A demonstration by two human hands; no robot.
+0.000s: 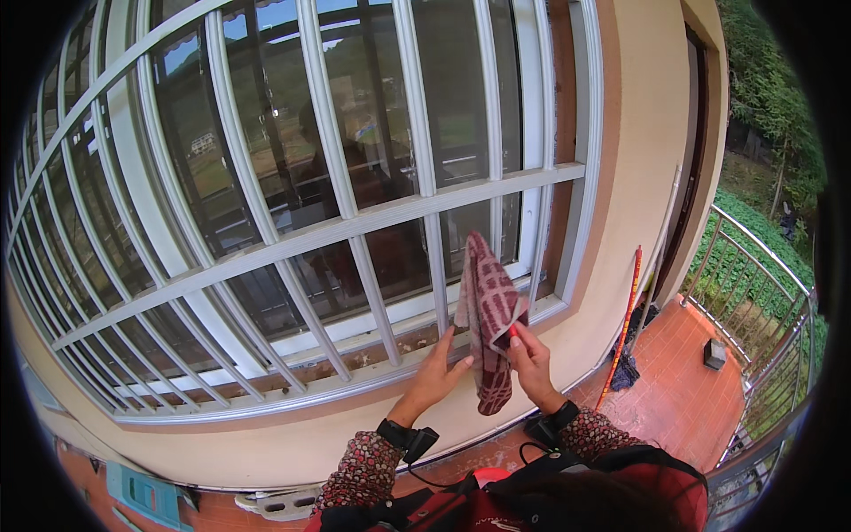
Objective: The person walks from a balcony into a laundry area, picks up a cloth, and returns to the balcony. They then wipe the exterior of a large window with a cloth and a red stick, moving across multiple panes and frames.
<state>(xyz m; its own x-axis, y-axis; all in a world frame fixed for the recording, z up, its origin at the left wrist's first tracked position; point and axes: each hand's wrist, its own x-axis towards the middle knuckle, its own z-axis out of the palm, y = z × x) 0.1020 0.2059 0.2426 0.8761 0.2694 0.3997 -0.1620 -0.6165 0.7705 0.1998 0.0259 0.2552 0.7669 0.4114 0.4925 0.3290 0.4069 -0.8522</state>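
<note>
A maroon and pale checked cloth point(493, 299) hangs in front of the window bars, its peak up and its lower end dangling. My right hand point(530, 359) pinches it at the right edge, where a small red piece point(511, 330) shows by the fingertips. What that piece belongs to is hidden. Just left of the cloth, my left hand point(432, 376) is open with thumb and fingers apart. Behind both hands stands a metal window grille point(359, 223) of upright bars and a cross rail. Beyond it is the dark, reflecting window glass point(372, 266).
A dusty sill point(359, 366) runs below the glass. To the right, a red pole point(621, 326) and a pale pole point(658, 246) lean near a doorway. A metal railing point(764, 263) borders the tiled floor point(671, 405). A teal plastic stool point(143, 495) lies lower left.
</note>
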